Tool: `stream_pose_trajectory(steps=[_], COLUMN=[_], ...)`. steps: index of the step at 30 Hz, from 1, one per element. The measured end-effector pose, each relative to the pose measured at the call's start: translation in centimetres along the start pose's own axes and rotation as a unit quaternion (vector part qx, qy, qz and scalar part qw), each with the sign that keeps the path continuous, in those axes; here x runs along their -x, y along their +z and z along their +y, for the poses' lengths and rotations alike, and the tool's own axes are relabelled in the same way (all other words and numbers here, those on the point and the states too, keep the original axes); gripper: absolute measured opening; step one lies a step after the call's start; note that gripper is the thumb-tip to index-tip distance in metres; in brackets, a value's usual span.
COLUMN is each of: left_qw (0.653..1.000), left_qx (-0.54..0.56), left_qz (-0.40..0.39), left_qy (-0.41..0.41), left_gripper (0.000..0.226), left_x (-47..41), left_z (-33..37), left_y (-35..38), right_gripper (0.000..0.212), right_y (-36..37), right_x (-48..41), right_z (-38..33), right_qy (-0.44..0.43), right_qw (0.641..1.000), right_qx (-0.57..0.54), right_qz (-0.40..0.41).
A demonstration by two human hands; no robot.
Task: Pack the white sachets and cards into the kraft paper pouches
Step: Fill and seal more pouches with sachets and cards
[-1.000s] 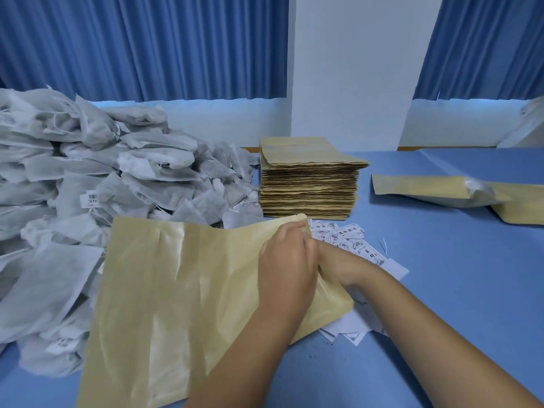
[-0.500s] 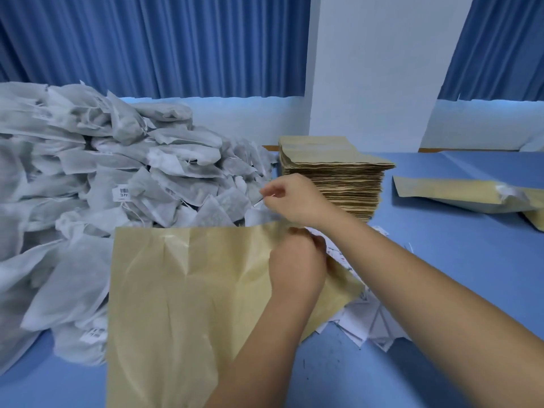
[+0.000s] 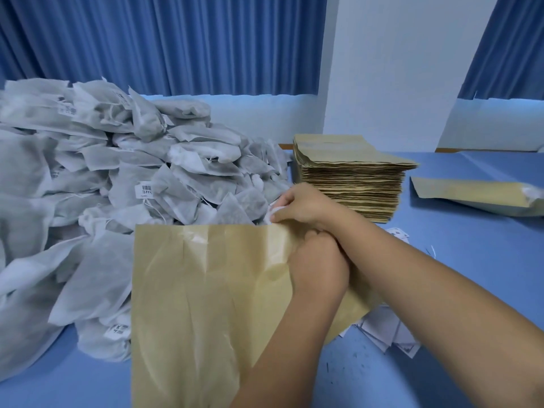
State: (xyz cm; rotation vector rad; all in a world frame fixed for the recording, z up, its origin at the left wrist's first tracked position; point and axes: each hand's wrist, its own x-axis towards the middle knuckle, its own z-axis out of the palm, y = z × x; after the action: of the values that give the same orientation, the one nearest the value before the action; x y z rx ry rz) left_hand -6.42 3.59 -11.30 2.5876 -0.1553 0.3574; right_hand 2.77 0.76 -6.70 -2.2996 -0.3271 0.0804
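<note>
Right hand (image 3: 300,206) is reaching across above the left one and is pinching a small white piece (image 3: 272,214) between thumb and fingers, just at the top edge of the kraft pouch (image 3: 206,290); whether this piece is a card or a corner of a sachet, I cannot tell. Left hand (image 3: 319,263) is lying lower, with its fingers curled on the right part of the same pouch, and it is gripping the paper there; the fingertips are hidden. The pouch is lying flat and wrinkled on the blue desk (image 3: 471,275), in front of the person, and its top edge is reaching the big heap of white sachets (image 3: 117,178) that is filling the left side of the desk. Some sachets are showing small barcode labels. The printed cards (image 3: 391,331) are lying scattered under the right forearm and partly under the pouch. Behind the hands, a tall stack of empty pouches (image 3: 350,184) is standing just beside the heap. Far at the right, another pouch (image 3: 477,192) is lying on the desk, with something white showing at its end. Blue curtains (image 3: 176,45) are hanging behind the desk.
</note>
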Motion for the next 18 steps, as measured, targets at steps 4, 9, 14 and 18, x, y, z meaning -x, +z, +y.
stream_pose_trajectory(steps=[4, 9, 14, 18], left_qw=[1.0, 0.999, 0.991, 0.981], left_qx=[0.014, 0.029, 0.09, 0.146], left_qz=[0.018, 0.043, 0.096, 0.123], left_qy=[-0.007, -0.003, -0.008, -0.022], left_gripper=[0.024, 0.024, 0.023, 0.029], left_x=[0.1, 0.3, 0.4, 0.7], left_z=[0.2, 0.3, 0.2, 0.2], left_y=[-0.1, -0.5, -1.0, -1.3], right_gripper=[0.005, 0.008, 0.007, 0.009], right_y=[-0.6, -2.5, -5.0, -5.9], right_x=[1.0, 4.2, 7.7, 9.5], right_z=[0.9, 1.5, 4.8, 7.9], right_qy=[-0.059, -0.108, -0.037, 0.025], right_qw=[0.976, 0.904, 0.788, 0.768], right_qx=[-0.116, -0.238, -0.537, -0.581], right_qz=[0.173, 0.337, 0.301, 0.266])
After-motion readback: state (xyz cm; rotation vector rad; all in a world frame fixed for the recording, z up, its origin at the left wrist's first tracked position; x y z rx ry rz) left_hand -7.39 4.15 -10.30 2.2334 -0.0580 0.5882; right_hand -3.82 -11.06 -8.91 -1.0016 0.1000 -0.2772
